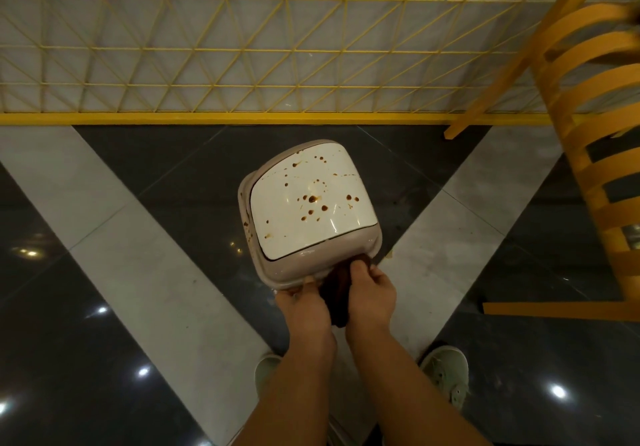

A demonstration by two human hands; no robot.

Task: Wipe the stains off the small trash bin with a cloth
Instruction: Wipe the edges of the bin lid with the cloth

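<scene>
glossy white rounded bin [311, 210], brown spots | left grip [303, 303] holds rim | right grip [372, 290] holds dark cloth [337, 293]

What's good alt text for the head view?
Two hands work at the near edge of a small white trash bin spattered with brown stains: the right hand grips a dark cloth against it, the left hand steadies its rim.

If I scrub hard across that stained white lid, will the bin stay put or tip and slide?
The trash bin probably slides: it looks like light plastic on a glossy tiled floor. Its lid may swing or give under pressure. The left hand gripping the near rim should steady it while the right hand works the cloth.
</scene>
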